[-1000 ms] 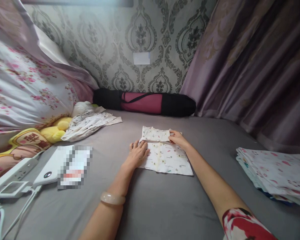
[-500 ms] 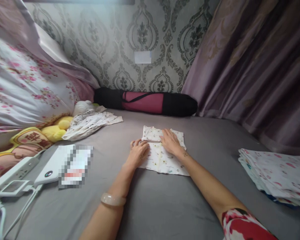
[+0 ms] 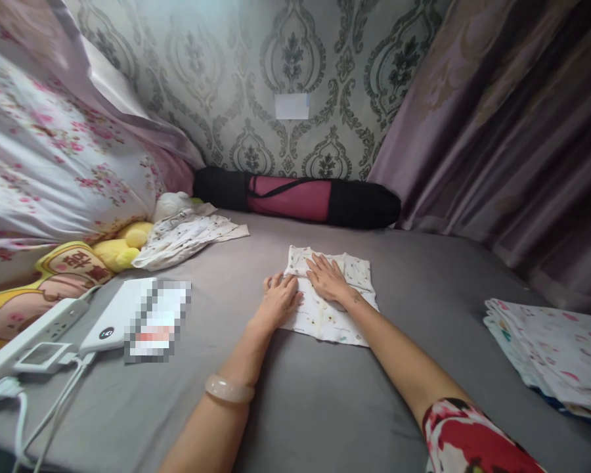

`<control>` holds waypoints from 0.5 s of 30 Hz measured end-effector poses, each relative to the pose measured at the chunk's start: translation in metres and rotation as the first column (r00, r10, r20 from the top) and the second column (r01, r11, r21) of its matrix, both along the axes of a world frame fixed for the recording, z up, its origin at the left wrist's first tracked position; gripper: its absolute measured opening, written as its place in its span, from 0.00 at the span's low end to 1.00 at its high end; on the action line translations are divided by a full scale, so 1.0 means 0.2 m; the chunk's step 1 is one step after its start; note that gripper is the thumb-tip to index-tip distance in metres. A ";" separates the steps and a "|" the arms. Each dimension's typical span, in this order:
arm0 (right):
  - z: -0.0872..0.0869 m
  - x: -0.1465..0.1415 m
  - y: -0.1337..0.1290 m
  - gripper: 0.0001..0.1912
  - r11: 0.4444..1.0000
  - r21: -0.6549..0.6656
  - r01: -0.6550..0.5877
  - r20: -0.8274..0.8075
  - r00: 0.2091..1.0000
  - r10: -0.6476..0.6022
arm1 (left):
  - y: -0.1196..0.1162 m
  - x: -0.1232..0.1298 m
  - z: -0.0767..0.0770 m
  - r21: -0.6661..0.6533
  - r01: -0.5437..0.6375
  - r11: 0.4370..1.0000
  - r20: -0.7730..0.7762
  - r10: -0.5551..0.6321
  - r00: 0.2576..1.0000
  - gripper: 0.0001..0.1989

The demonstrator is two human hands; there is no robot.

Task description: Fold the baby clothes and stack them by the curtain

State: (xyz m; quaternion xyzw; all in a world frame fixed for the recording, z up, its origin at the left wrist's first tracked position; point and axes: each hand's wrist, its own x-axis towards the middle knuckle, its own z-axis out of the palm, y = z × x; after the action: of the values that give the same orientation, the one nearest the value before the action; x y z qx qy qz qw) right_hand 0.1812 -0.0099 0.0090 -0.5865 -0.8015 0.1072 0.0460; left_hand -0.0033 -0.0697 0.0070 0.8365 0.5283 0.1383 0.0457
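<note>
A small white printed garment [image 3: 335, 322] lies on the grey bed sheet [image 3: 217, 289], its far part folded over toward me. It looks like a baby's shirt with a row of buttons down the front. My right hand [image 3: 328, 279] rests flat on the folded part with its fingers spread. At the garment's left edge, my left hand [image 3: 279, 299] lies palm down, fingers apart and slightly bent, partly on the cloth. Neither hand grips anything. The cloth under both palms is hidden.
A stack of folded printed cloths [image 3: 556, 348] lies at the right. To the left are a power bank [image 3: 118, 315], a power strip [image 3: 34, 335] with cables, a yellow plush toy [image 3: 123, 246] and a crumpled printed cloth [image 3: 187, 233]. A long black and maroon bag [image 3: 290, 197] lies against the wall.
My right hand has slid slightly left across the folded part of the garment. My left hand stays near the left edge. The whole view has shifted a little.
</note>
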 end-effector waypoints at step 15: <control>0.06 -0.24 0.08 0.31 0.996 0.018 -0.082 -0.019 0.996 0.082 | 0.02 -0.03 0.02 0.043 -0.084 0.996 0.176 0.075 0.982 0.17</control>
State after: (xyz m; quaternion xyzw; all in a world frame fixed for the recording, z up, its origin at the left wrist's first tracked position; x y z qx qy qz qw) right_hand 0.1341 0.0060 0.0207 -0.5515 -0.8254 0.1078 0.0546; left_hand -0.0083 -0.0649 0.0111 0.8003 0.5516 0.2257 0.0653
